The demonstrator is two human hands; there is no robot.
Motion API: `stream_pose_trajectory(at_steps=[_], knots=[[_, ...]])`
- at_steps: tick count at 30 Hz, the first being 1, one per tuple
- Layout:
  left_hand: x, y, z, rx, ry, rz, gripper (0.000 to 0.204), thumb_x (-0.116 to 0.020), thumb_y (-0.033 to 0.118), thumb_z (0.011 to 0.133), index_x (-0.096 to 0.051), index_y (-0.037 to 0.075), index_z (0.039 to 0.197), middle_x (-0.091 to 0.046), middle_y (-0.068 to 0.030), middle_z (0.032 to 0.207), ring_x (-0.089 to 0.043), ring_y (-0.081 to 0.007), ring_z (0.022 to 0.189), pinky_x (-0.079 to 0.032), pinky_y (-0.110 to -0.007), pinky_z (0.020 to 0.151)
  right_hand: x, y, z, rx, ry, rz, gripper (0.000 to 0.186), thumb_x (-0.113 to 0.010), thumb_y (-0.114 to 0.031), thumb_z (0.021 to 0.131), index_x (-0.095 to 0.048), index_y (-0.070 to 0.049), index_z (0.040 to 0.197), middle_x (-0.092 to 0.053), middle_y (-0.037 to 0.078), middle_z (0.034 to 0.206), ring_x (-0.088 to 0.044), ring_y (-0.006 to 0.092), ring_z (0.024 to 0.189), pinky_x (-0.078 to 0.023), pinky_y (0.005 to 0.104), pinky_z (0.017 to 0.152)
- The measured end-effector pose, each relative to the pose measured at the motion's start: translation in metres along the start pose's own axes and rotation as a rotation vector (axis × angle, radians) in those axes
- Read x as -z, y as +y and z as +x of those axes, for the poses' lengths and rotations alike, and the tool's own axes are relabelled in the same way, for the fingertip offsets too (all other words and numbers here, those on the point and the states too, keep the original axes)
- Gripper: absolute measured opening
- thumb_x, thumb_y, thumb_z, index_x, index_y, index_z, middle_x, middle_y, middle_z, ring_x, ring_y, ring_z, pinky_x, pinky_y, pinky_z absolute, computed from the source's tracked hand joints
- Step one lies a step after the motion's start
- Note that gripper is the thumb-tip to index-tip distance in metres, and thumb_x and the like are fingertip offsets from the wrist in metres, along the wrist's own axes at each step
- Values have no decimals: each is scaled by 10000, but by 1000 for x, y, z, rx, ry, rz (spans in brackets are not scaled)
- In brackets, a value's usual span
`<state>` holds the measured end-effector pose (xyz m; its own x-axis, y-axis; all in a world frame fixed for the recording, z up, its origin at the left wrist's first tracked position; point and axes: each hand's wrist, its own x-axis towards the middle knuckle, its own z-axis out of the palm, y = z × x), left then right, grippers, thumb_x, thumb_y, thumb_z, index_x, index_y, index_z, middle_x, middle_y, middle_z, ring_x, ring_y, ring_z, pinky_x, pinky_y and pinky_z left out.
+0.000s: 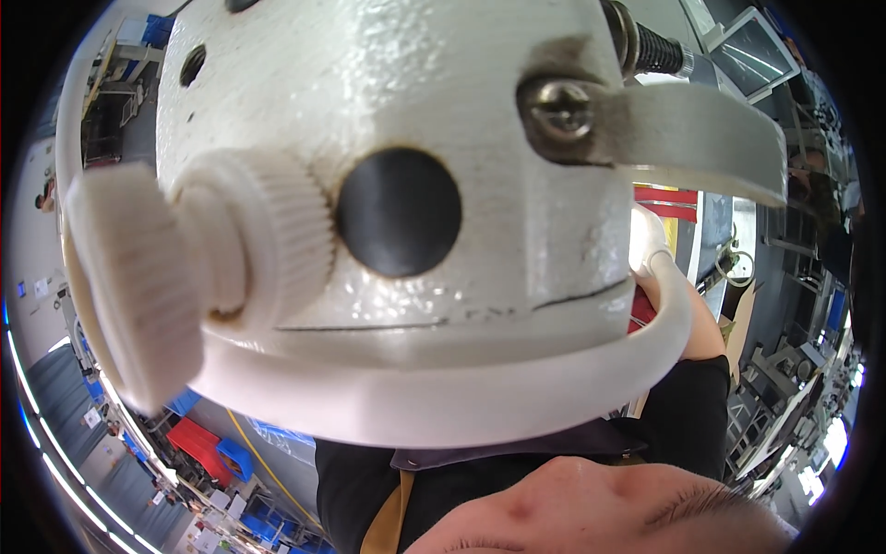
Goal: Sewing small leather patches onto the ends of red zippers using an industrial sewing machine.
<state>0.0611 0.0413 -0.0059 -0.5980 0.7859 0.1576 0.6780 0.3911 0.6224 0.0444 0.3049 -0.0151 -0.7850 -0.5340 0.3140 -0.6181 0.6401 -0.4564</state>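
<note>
A white-painted machine head [415, 111], shaped like that of a sewing machine, fills most of the view at very close range. On its face sit a ribbed white knob [258, 231], a round black plug [399, 212] and a screw [561, 109] holding a curved metal guard [701, 138]. A thick white curved band [443, 392] runs below it. To the right, a bare forearm [703, 323] emerges from a black sleeve [688, 402] and goes behind the machine; which arm it is, I cannot tell. Neither of my hands shows, and whatever they touch is hidden.
Red strips [666, 203] show behind the machine on the right. A spring [657, 51] juts from its upper right, near a flat pale-framed panel [755, 55]. Red bins [200, 451] and a blue bin [235, 459] stand at the lower left. Cluttered workbenches line the right side.
</note>
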Motion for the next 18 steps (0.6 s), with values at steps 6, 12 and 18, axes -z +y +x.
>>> stream_pose_trajectory(at_steps=[6, 12, 18], knots=[[6, 0, -1, 59, -112, -32, 611, -708, 398, 780, -568, -43, 1179, -387, -210, 1400, -321, -381, 1324, -260, -496, 1082, -2, 0, 0, 17, 28, 10, 284, -634, -168, 729, -659, -84, 999, -646, 29, 1102, -603, 195, 1079, -472, 358, 929], [4, -4, -3, 47, -123, 8, 620, -706, 410, 776, -570, -40, 1180, -386, -216, 1398, -326, -388, 1319, -263, -494, 1082, -2, -1, 1, 17, 33, 15, 274, -627, -165, 737, -662, -84, 997, -647, 29, 1098, -604, 195, 1075, -475, 359, 925], [3, -4, 2, 43, -112, -21, 615, -724, 394, 760, -573, -26, 1182, -406, -219, 1384, -351, -381, 1309, -276, -486, 1078, -2, 2, -2, 4, 28, 14, 280, -631, -164, 730, -661, -77, 993, -648, 33, 1094, -607, 199, 1070, -477, 360, 922]])
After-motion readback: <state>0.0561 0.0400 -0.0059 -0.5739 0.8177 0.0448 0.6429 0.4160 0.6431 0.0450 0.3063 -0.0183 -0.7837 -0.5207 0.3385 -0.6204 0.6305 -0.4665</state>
